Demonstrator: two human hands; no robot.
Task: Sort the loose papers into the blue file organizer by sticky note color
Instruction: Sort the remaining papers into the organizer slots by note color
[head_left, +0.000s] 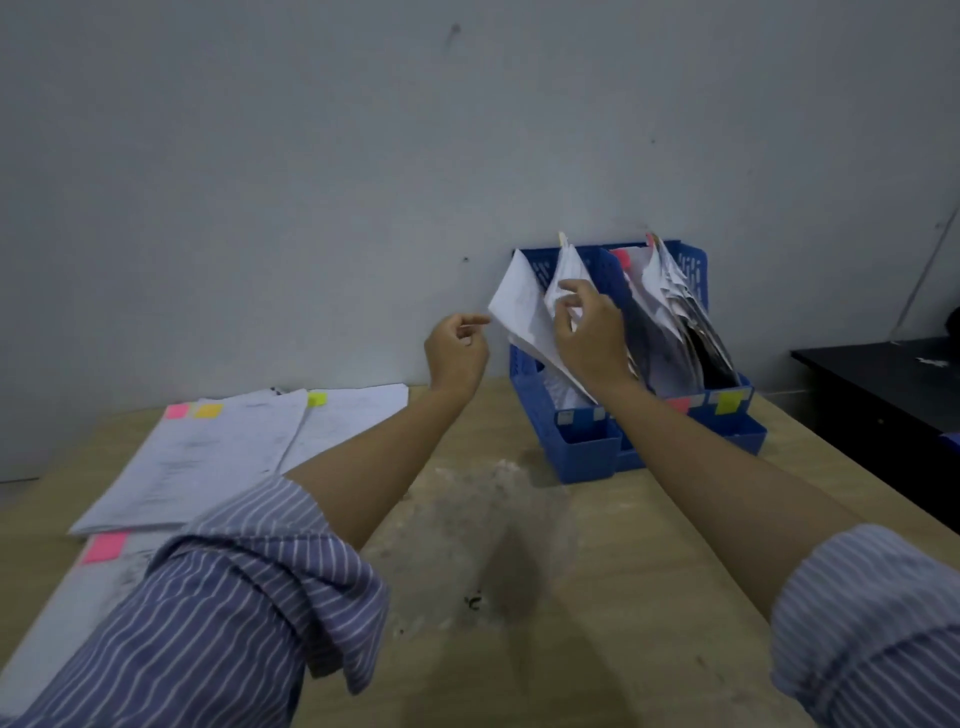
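Note:
The blue file organizer (582, 447) stands at the far right of the wooden table, against the wall, with white papers (522, 306) leaning in its left slots and darker sheets (675, 338) in the right ones. Coloured labels mark its front, among them pink (678, 404) and yellow (729, 401). My right hand (589, 332) is at the left slots, fingers curled on the edge of a white sheet there. Just left of the organizer, my left hand (457, 351) hovers with fingers loosely curled, holding nothing I can make out. Loose papers (208, 457) with pink, orange and yellow sticky notes lie at the left.
A pink sticky note (104, 546) shows on a sheet under the loose pile near the table's left edge. A dark cabinet (883, 384) stands to the right of the table. The wall runs right behind the organizer. Bare wood (519, 571) lies between my arms.

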